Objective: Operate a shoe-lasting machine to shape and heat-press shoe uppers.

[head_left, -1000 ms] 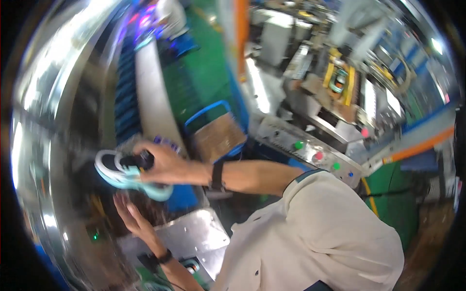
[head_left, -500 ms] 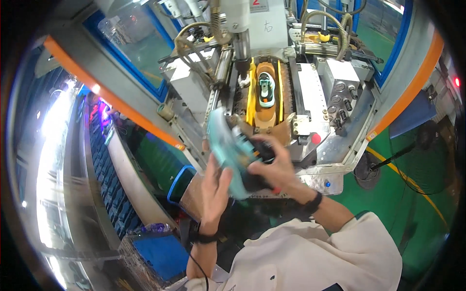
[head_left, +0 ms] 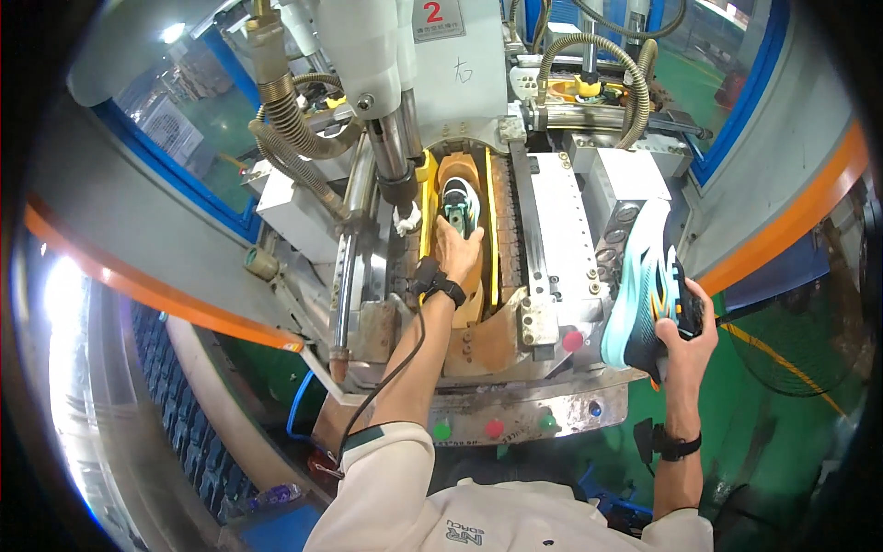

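Note:
In the press's channel lies a sneaker (head_left: 463,194) in white, black and mint green, toe away from me, on a tan pad (head_left: 469,299). My left hand (head_left: 454,251) reaches in and grips its near end, with the thumb on one side and the fingers on the other. Off to the right, my right hand (head_left: 690,336) holds a second sneaker (head_left: 644,290) with a mint sole, black upper and orange details. That shoe is tipped on its side, its sole facing left, and my fingers are wrapped around the opening.
Yellow side walls (head_left: 494,244) flank the channel. A metal cylinder (head_left: 391,152) stands close on its left. Along the front panel are several coloured buttons (head_left: 495,429), and a red knob (head_left: 573,341) sits at the right corner. Orange-edged frames (head_left: 156,299) rise on both sides.
The second sneaker, earlier between both hands in front of the press, is now at the right in my right hand alone. My left hand has moved forward onto the sneaker in the press.

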Motion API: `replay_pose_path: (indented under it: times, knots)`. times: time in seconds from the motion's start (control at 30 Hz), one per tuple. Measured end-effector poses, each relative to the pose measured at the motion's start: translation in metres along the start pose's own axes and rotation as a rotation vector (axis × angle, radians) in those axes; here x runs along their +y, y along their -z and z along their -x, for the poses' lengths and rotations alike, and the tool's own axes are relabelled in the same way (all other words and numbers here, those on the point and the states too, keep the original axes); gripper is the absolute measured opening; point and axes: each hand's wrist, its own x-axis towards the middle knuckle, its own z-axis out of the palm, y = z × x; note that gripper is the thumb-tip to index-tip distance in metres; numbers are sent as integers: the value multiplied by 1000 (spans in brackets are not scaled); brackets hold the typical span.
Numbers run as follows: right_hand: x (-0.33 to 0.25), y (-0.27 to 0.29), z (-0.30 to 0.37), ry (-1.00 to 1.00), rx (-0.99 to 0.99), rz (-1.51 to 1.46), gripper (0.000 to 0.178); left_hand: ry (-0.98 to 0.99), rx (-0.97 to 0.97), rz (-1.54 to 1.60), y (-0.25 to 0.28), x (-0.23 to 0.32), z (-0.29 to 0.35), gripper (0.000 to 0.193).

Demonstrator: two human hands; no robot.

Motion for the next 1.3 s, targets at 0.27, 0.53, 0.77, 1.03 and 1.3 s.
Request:
replay_pose_path:
  times: [0.27, 0.53, 0.77, 1.03, 1.3]
  knots:
    - [3, -71, -93, 56, -112, 212, 56, 520, -209, 673, 48, 13, 8, 55]
    - [13, -296, -152, -106, -663, 780, 60, 678, -454, 1185, 252, 5, 176, 49]
    - [120, -405, -96, 155, -387, 944, 45, 729, 28, 922, 390, -26, 295, 58]
    - [92, -367, -34, 535, -518, 783, 55, 1017, 924, 824, 386, -28, 419, 53]
    - [102, -251, 249, 638, -1290, 172, 10, 1092, 824, 990, 344, -22, 505, 51]
